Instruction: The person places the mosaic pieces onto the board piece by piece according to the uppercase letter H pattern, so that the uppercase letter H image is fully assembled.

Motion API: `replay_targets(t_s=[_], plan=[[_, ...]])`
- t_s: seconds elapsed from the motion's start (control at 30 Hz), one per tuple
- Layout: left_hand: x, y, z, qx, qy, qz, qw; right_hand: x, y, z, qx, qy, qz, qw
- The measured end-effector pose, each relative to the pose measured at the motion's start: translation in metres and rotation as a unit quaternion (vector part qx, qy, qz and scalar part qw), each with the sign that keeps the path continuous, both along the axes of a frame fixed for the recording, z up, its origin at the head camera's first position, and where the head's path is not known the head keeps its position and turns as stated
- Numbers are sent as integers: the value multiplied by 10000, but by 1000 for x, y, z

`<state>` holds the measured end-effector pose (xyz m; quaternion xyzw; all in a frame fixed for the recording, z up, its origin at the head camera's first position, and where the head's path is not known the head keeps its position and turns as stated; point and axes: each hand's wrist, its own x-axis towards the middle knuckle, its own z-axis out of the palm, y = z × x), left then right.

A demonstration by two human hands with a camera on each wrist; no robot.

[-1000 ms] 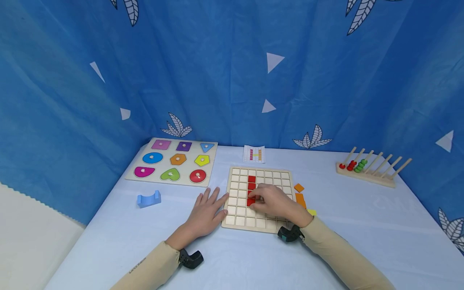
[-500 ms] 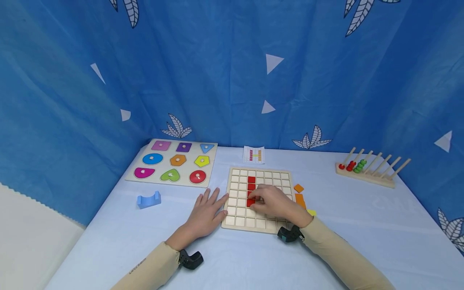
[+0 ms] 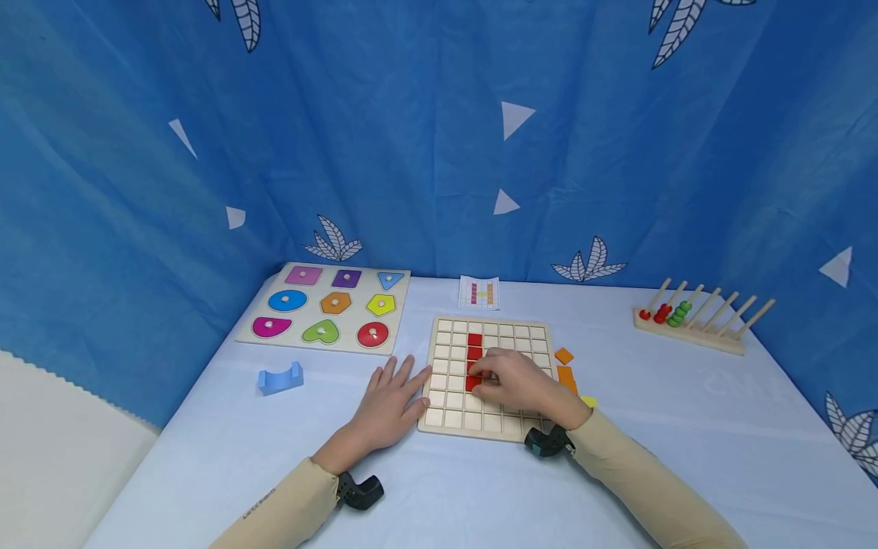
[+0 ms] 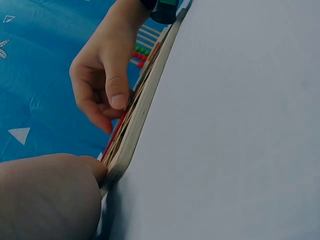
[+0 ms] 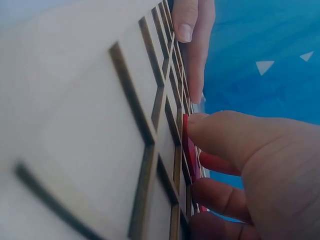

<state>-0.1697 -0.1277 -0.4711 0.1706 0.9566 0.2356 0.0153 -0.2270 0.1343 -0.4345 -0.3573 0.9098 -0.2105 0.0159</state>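
no words can be read. small dark lettering [image 3: 259, 504] runs along the long beige fabric left sleeve [image 3: 291, 499], nearer the viewer and left of the square light-wood grid board [image 3: 453, 400], but is too blurred to read.

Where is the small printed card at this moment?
In the head view, the printed card lies just beyond the far edge of the wooden grid board, right of the shape puzzle board, near the blue curtain.

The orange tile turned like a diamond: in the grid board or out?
Out: the orange tile lies on the white table, beside the grid board, outside its right edge.
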Motion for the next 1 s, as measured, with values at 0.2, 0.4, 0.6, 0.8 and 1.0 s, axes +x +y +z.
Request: replay_targets(t_s=[0.2, 0.4, 0.6, 0.8, 1.0], plan=[[1, 0, -1, -32, -17, 20, 10000, -1, 4, 1, 84, -5, 35, 10000], [1, 1, 0, 3, 14, -10, 10000, -1, 19, 6, -21, 38, 46, 10000], [1, 0, 0, -18, 38, 17, 10000, 2, 46, 8, 11, 31, -234, 9997], [1, 0, -2, -31, 30, 33, 10000, 9, 77, 11, 125, -126, -666, 9976], [1, 1, 0, -34, 33, 21, 10000, 22, 109, 11, 69, -70, -951, 9954]])
